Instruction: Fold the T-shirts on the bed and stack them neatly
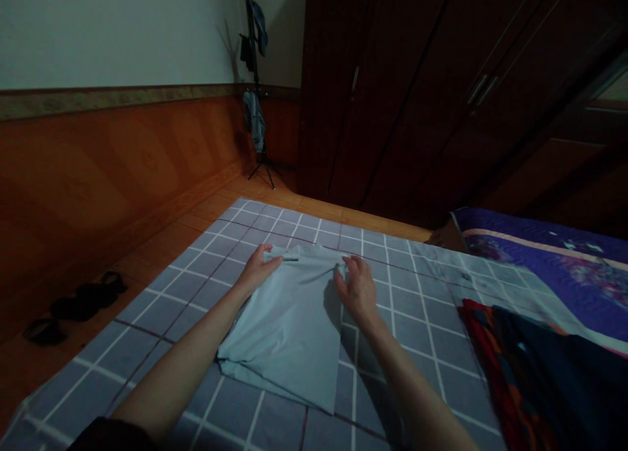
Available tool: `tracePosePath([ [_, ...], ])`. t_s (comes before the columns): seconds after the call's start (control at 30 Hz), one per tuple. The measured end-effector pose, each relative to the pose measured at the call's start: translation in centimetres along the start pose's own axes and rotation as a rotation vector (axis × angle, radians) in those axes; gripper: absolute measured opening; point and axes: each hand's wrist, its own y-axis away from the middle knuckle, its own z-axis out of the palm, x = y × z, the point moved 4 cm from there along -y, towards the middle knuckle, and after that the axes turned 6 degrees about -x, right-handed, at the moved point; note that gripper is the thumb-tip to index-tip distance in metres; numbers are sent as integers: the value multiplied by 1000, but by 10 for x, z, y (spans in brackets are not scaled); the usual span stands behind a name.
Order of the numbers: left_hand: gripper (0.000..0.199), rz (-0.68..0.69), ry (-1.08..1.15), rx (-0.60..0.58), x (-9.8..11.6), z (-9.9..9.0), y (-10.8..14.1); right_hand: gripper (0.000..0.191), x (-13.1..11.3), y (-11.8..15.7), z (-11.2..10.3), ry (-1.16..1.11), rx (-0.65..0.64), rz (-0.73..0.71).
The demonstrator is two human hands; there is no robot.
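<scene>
A pale, light-coloured shirt lies folded into a rough rectangle on the checked bed cover, its far edge slightly rumpled. At its far left corner, my left hand grips the cloth, thumb on top beside a small folded strip. My right hand pinches the far right corner between thumb and fingers, casting a shadow on the cover. Loose layers show along the shirt's near left edge. What lies under the fabric is hidden.
Dark, red and orange folded clothes lie at the right. Beyond them is a purple floral bedspread. Black sandals sit on the floor at left. A coat stand and a dark wardrobe stand at the back.
</scene>
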Motion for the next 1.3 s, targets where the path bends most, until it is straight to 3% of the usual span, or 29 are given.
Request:
tracePosePath([
  [0.1, 56, 18, -169, -12, 7, -2, -3, 32, -46, 56, -1, -91, -150, -340],
  [0.2, 56, 41, -310, -26, 14, -1, -4, 27, -77, 117, 2, -103, -356, -553],
  [0.27, 44, 58, -374, -27, 17, 2, -5, 18, -79, 144, 3, -60, -392, -595],
  [0.33, 24, 65, -416, -27, 18, 4, -9, 15, -69, 157, 3, -24, -344, -562],
  [0.4, 16, 60, -434, -38, 15, 7, -14, 17, -55, 161, -2, -37, -266, -529],
  [0.5, 22, 37, -444, -55, 8, 9, -22, 20, -39, 166, -11, -104, -176, -564],
  [0.7, 24, -8, -485, -35, -3, 10, -33, 23, -30, 175, -16, -138, -58, -573],
  [0.97, 25, -41, -455, -60, -5, 7, -38, 18, -28, 176, -9, -195, -104, -552],
  [1.1, 16, -17, -415, -32, 1, -2, -35, 17, -29, 177, -10, -219, -101, -561],
  [1.2, 18, 13, -375, -26, 6, -13, -24, 18, -28, 176, -10, -245, -92, -566],
  [1.3, 36, 23, -318, -60, 7, -22, -1, 17, -27, 174, -8, -257, -89, -561],
])
